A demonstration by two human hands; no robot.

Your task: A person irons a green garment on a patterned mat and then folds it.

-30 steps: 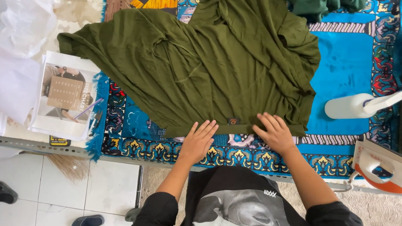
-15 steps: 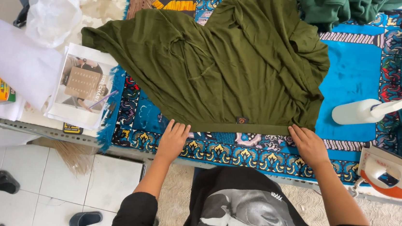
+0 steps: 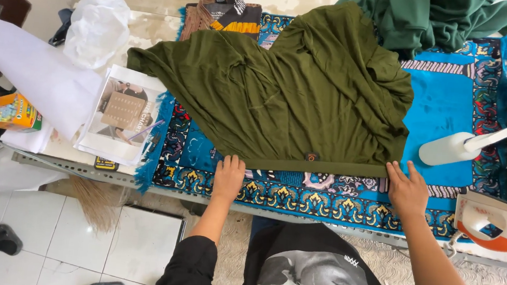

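Note:
An olive green garment [image 3: 294, 97] lies spread on a blue patterned mat [image 3: 446, 104], its straight hem along the near side. My left hand [image 3: 229, 177] rests flat at the hem's left end, fingers on the cloth edge. At the hem's right corner my right hand [image 3: 407, 188] lies flat with fingers apart, touching the cloth. Neither hand holds anything.
A white spray bottle [image 3: 458, 147] lies on the mat at right, and a white and orange iron [image 3: 497, 224] sits at the near right edge. Dark green cloth [image 3: 435, 18] is heaped at the back. Papers [image 3: 123, 113], a white bag [image 3: 97, 28] and a small box [image 3: 13, 111] lie at left.
Both hands have slid apart along the hem, left hand leftward and right hand rightward. The hem now lies straight and stretched flat.

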